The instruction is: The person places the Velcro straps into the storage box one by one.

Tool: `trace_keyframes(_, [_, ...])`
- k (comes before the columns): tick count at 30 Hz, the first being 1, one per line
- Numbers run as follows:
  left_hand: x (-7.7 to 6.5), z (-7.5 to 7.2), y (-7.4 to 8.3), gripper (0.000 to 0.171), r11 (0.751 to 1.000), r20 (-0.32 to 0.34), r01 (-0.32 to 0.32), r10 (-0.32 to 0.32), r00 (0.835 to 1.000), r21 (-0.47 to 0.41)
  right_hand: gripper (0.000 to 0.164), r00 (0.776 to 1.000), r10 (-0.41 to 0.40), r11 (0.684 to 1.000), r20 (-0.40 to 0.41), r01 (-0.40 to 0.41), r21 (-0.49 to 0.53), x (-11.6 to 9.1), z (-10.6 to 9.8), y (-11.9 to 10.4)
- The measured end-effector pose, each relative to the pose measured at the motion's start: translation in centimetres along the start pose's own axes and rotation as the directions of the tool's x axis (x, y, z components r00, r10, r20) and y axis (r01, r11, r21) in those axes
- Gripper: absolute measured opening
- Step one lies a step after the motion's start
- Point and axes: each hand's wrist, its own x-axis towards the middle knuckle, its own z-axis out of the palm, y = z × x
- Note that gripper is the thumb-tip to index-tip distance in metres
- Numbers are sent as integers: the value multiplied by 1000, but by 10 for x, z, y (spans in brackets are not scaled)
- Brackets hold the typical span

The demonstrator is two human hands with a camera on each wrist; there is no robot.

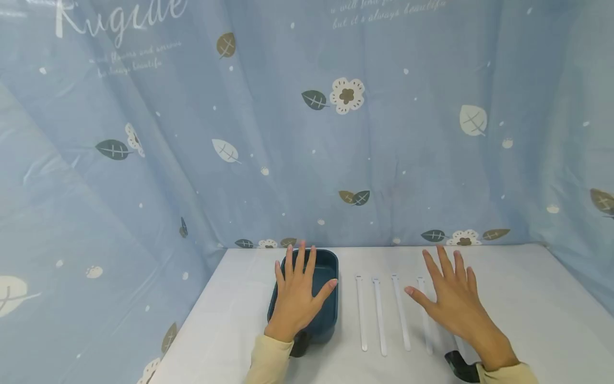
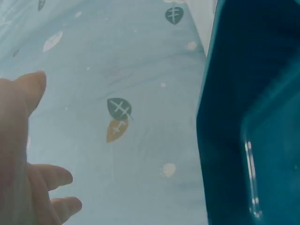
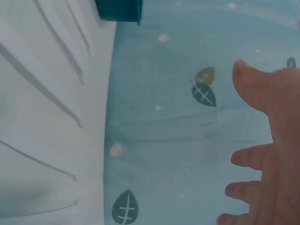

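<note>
My left hand (image 1: 297,293) is held over a dark blue rectangular bin (image 1: 336,304), fingers spread and straight, with nothing in it. In the left wrist view the bin's wall (image 2: 225,122) fills the right side, apart from the fingers (image 2: 51,176). To the right, my right hand (image 1: 453,304) hovers with spread fingers above a row of several thin white strips (image 1: 402,314), each with a small wider head at its far end. The hand and wrist partly cover the rightmost strips. The right wrist view shows the strips (image 3: 42,79) lying left of the empty hand (image 3: 276,136).
A white table (image 1: 542,298) bears the bin at its left and the strips at its middle. Behind it and along the sides hangs a blue cloth (image 1: 408,138) printed with leaves and flowers. A black band (image 1: 462,367) is on the right wrist.
</note>
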Motion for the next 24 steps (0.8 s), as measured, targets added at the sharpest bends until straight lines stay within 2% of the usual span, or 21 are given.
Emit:
trace_keyframes(4, [-4,-12,-11,92,992,-2,30,-31,1000,-124,92,999,-7,996,-31,9,85,1,-10,3])
trace_keyframes(7, [-6,-19,-22,92,973,-16,50,-55,998,-226,83,998,16,990,-55,-8,143,1,-18,11])
trace_keyframes(11, [-10,-25,-40,93,946,-30,69,-83,996,-315,69,994,52,984,-95,-34,177,0,-24,23])
trace_keyframes(14, [-16,-26,-54,95,931,-9,113,-124,992,-347,65,991,63,985,-117,-43,170,-1,-24,30])
trace_keyframes(18, [-26,-23,-71,99,901,30,184,-188,982,-393,62,990,97,982,-106,-78,169,-1,-26,39])
trace_keyframes(24, [-34,-13,-88,103,877,77,237,-226,971,-418,58,983,146,976,-111,-125,180,0,-29,49])
